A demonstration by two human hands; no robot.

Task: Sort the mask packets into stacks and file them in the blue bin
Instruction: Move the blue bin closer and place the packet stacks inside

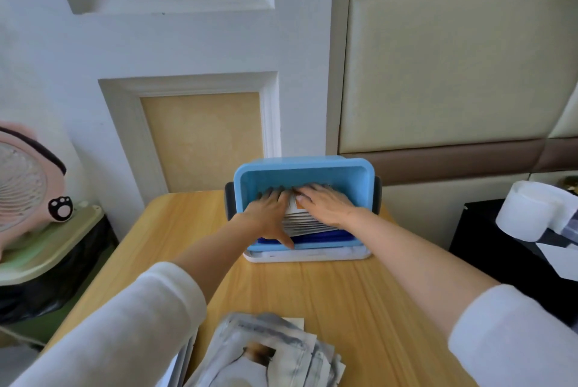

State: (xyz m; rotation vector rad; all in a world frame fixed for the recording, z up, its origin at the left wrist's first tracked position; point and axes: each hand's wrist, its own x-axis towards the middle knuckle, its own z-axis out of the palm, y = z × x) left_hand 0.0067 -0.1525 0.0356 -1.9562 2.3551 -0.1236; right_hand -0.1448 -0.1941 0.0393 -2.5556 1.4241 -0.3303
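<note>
A blue bin (312, 167) with dark side handles stands at the far edge of the wooden table (328, 289). Inside it a row of white mask packets (308, 222) stands on edge, with dark blue packets (316, 238) in front of them. My left hand (270, 213) lies flat on the left side of the white packets, fingers straight, thumb spread toward the bin's front wall. My right hand (325, 205) presses flat on their right side. A loose pile of grey-white mask packets (266, 352) lies at the table's near edge.
A white tray or lid (306, 257) sits under the bin's front. A pink fan (28, 180) stands on a green-lidded waste bin (47, 249) at left. At right, a white tissue roll (528, 214) rests on a black surface (488, 249). The wall is close behind the bin.
</note>
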